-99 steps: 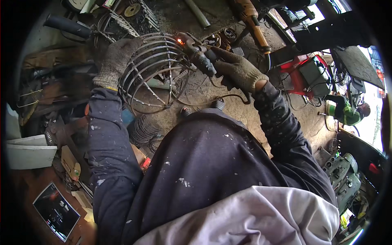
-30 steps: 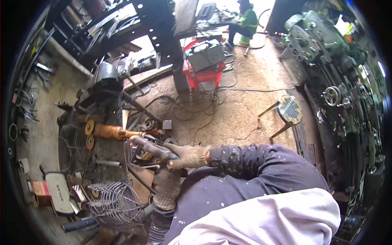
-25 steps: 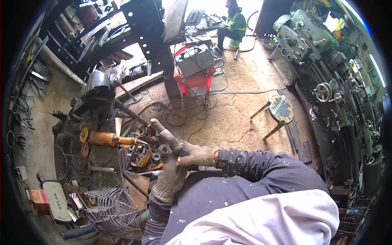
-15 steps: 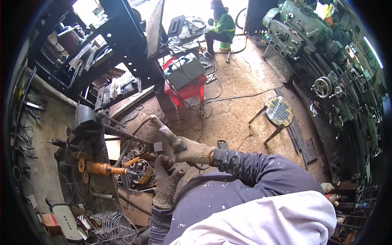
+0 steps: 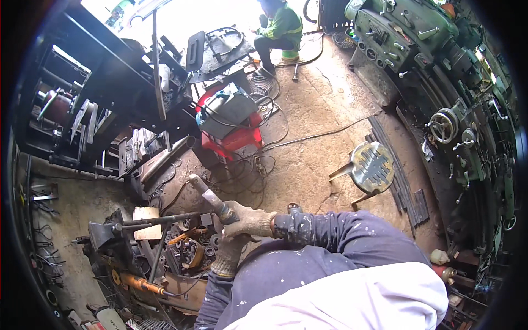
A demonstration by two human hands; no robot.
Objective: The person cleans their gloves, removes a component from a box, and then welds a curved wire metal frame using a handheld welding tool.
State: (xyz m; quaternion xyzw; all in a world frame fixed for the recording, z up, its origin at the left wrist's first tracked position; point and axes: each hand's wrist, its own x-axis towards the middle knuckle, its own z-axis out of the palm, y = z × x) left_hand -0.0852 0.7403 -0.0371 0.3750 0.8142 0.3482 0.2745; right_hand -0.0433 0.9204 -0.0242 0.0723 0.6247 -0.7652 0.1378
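Observation:
My right hand (image 5: 250, 221), in a knitted work glove, is closed round the dark grip of a long metal tool (image 5: 208, 193) with a rounded silvery end. The tool points up and to the left; its exact kind is unclear. Just below, my left hand (image 5: 228, 254), gloved too, is against the underside of the right hand, its fingers hidden there. A metal bar (image 5: 165, 218) extends from a dark metal fixture (image 5: 104, 236) on the left toward my hands. A small square metal block (image 5: 207, 220) shows at its near end, beside the right hand.
An orange power tool (image 5: 142, 283) lies at lower left, near loose metal parts (image 5: 192, 250). A red plastic stool (image 5: 236, 143) bears a grey machine with cables. Another stool (image 5: 373, 168) stands right, before a green lathe (image 5: 407, 49). A person in green (image 5: 283, 27) crouches far off.
My left hand has come away from beside the square block and up against the right hand. The view has shifted, so the surroundings sit differently. The right hand keeps hold of the tool.

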